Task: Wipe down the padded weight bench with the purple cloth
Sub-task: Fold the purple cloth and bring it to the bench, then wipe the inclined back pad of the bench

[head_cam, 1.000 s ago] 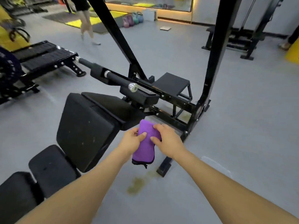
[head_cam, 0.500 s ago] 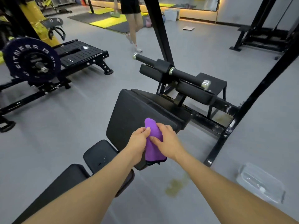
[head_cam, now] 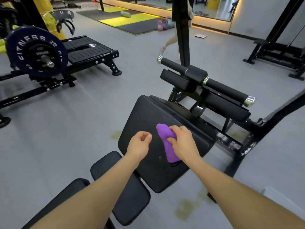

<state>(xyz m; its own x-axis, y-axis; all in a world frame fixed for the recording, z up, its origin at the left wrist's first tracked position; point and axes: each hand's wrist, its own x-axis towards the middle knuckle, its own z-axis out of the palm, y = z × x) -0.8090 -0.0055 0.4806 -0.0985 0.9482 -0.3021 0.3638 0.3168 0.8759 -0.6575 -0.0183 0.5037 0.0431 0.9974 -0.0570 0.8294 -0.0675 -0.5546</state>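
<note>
The padded weight bench's large black back pad [head_cam: 145, 116] tilts up in the middle of the view, with smaller black seat pads [head_cam: 105, 164] below it toward me. My right hand [head_cam: 183, 144] grips the folded purple cloth [head_cam: 165, 138] over the upper right part of the back pad. My left hand [head_cam: 139, 143] hovers just left of the cloth with fingers loosely curled, holding nothing. Small pale specks show on the pad near the cloth's lower end.
Black foam rollers on a steel frame [head_cam: 214, 86] stand just beyond the pad. A plate-loaded machine with a dark weight plate [head_cam: 37, 52] sits at the left. A person's legs [head_cam: 170, 42] pass behind the upright post [head_cam: 181, 30]. Yellowish stains mark the grey floor [head_cam: 184, 207].
My left hand has let go of the cloth and moved a little left. My right hand now holds the cloth alone over the back pad. The view has swung left.
</note>
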